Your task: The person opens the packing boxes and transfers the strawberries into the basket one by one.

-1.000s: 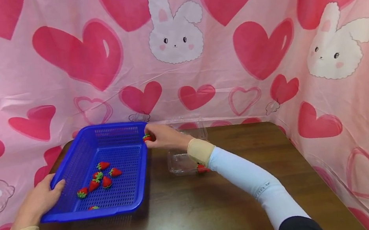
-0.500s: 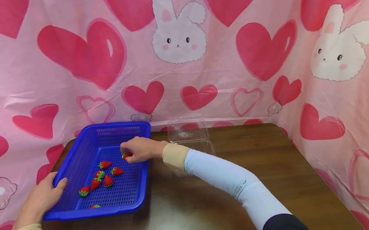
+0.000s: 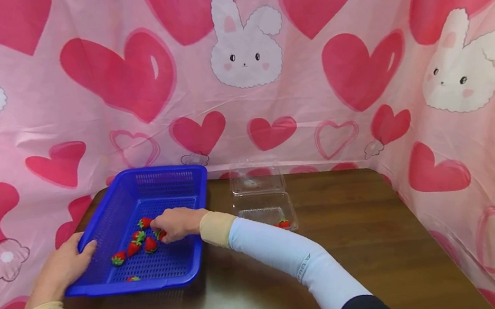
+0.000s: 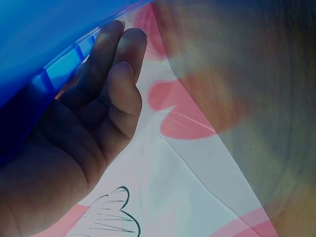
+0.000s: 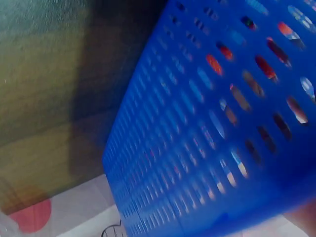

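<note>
My left hand (image 3: 62,265) grips the left rim of a blue plastic basket (image 3: 135,287), thumb over the edge. In the left wrist view, its fingers (image 4: 126,94) curl under that rim. Inside the basket, my right hand (image 3: 178,222) is lowered over the floor and pinches a strawberry (image 3: 161,234). More strawberries (image 3: 150,245) with green leaves lie just left of it, one by the near wall. The right wrist view is mostly the basket's slotted side wall (image 5: 163,148), with red showing through its holes; the fingers are hidden behind it.
An open clear plastic box (image 3: 261,200) with its lid raised stands right of the basket, a strawberry (image 3: 283,223) at its near right corner. Both rest on a brown wooden table (image 3: 351,235). A pink heart-and-rabbit cloth (image 3: 291,94) hangs around the table's back and sides.
My right hand has moved left and down from the basket's right rim to its floor, carrying a strawberry. The left hand keeps its grip on the rim. The head view has shifted slightly.
</note>
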`<state>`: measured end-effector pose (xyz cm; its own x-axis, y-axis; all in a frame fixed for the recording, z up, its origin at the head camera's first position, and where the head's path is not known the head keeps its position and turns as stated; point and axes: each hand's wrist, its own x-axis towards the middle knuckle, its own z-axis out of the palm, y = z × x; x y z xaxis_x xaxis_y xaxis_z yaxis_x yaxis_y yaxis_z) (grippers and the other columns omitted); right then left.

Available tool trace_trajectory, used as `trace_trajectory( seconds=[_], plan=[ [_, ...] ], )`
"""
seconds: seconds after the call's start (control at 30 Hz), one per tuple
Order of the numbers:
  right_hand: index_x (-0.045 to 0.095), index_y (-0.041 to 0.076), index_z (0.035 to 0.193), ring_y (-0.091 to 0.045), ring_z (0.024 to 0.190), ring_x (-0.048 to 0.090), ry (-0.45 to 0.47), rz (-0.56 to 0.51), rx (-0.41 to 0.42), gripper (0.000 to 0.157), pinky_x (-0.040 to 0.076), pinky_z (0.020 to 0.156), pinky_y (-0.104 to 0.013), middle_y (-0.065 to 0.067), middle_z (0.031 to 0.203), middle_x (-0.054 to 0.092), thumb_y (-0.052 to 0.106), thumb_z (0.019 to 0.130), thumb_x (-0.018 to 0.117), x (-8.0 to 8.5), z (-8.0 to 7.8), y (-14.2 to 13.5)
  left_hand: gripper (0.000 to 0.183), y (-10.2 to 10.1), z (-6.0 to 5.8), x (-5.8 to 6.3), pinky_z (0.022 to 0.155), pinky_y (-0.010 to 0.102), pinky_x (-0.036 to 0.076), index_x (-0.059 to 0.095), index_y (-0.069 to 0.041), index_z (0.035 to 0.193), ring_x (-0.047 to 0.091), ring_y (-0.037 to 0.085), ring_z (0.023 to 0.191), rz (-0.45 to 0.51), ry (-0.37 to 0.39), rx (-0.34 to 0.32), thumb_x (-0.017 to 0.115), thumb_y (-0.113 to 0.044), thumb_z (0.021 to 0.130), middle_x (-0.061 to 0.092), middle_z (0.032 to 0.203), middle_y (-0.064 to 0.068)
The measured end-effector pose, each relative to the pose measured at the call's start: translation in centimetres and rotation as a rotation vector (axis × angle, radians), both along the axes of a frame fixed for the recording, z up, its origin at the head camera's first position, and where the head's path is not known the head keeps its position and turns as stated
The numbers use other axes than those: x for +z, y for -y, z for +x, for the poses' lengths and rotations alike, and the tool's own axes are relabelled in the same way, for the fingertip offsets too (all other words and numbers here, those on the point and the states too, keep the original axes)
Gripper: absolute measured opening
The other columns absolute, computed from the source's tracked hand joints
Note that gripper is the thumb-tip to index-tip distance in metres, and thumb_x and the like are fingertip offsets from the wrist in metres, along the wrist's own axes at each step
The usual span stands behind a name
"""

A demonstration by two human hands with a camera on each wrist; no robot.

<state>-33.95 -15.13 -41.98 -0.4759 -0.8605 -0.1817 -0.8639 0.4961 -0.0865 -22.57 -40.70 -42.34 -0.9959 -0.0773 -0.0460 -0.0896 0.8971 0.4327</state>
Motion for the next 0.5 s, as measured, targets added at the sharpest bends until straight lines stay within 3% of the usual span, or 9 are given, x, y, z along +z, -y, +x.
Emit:
trace_trajectory(
  seconds=[0.5],
  plan=[
    [0.061, 0.020, 0.097, -0.008, 0.073, 0.052, -0.003, 0.060, -0.035, 0.011, 0.040, 0.060, -0.021, 0.009, 0.083, 0.057, 0.028, 0.093, 0.067, -1.19, 0.25, 0.45, 0.063, -0.24, 0.31, 0.15, 0.085, 0.069, 0.044, 0.033, 0.016, 0.137, 0.052, 0.061, 0.102, -0.006, -0.007, 0.014, 0.045, -0.036, 0.101, 0.047, 0.122, 0.046]
  ],
)
